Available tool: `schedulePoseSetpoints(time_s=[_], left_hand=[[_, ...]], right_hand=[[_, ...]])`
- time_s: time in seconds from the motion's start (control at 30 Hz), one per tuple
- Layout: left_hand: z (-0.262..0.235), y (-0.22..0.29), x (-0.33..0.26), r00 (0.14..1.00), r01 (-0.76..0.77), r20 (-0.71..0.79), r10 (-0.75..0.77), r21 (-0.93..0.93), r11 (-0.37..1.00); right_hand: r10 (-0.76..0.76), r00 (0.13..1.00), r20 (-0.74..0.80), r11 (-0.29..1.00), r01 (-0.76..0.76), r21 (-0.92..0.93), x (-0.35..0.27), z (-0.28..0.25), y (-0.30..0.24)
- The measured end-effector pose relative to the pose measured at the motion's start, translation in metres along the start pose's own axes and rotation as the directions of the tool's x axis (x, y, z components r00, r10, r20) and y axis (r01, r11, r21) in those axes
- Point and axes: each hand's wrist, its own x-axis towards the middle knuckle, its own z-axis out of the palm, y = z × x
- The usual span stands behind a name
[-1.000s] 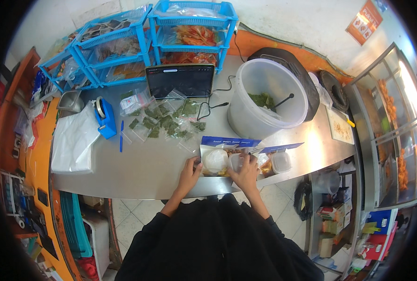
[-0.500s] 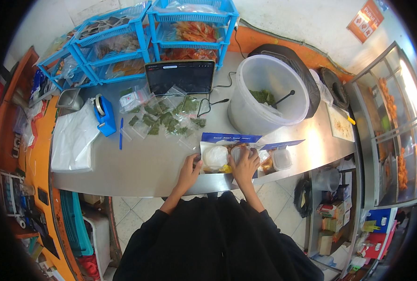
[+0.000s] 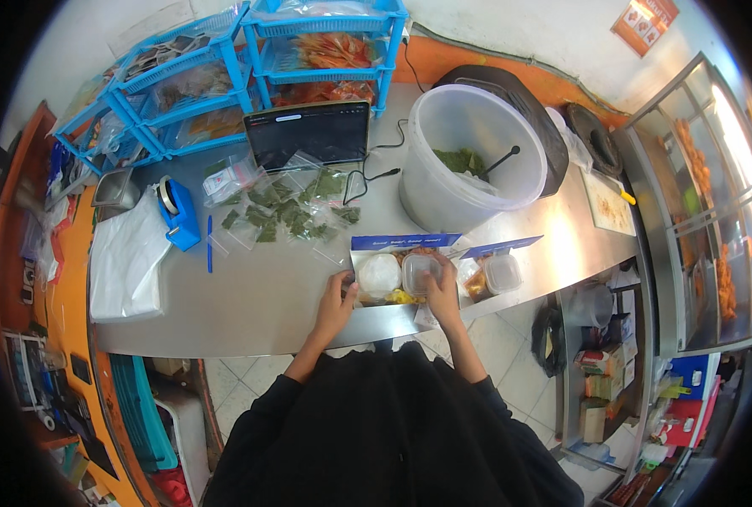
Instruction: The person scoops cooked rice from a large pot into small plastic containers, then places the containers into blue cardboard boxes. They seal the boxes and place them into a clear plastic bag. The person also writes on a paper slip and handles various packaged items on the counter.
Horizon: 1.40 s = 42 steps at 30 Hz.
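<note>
An open cardboard meal box [image 3: 406,241] with a blue inner lid stands near the counter's front edge. Inside are a white wrapped round portion [image 3: 379,275], a small clear lidded tub [image 3: 419,269] and some yellow and brown food. My left hand [image 3: 335,306] has its fingers curled on the box's left side. At the right side, my right hand [image 3: 445,294] grips the wall, its thumb reaching in beside the tub. Just right of it sits a second open box [image 3: 501,246] with another clear tub [image 3: 503,274] and fried food.
Behind the boxes stands a large translucent bucket [image 3: 469,198] holding green leaves and a black-handled utensil. Small bags of green flakes [image 3: 287,211] lie before a tablet [image 3: 308,135]. Left are a blue tape dispenser [image 3: 181,224], a pen [image 3: 209,245] and white plastic bags [image 3: 126,266].
My right hand has shifted from over the clear tub to the box's right side, uncovering more of the tub. My left hand stays at the left side. The whole view has shifted slightly.
</note>
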Motion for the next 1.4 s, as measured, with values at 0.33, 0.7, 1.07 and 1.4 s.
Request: schedulePoseSetpoints(time_s=[0.33, 0.7, 1.07, 1.4], left_hand=[[0.000, 0.016, -0.004, 0.993, 0.103, -0.060, -0.105, -0.027, 0.994], [0.011, 0.011, 0.017, 0.982, 0.027, -0.189, -0.009, 0.092, 0.995], [0.008, 0.034, 0.008, 0.954, 0.213, -0.214, -0.211, -0.011, 0.977], [-0.067, 0.134, -0.062, 0.906, 0.417, 0.408, -0.110, -0.823, 0.385]], right_hand=[[-0.145, 0.922, 0.359, 0.765, 0.335, -0.550, -0.074, -0.061, -0.018], [-0.320, 0.864, 0.389, 0.802, 0.466, -0.374, -0.064, -0.071, 0.048], [0.048, 0.999, 0.005, 0.913, -0.045, 0.404, -0.053, -0.090, -0.020], [-0.744, 0.465, 0.480, 0.663, 0.600, 0.447, -0.051, -0.020, -0.128]])
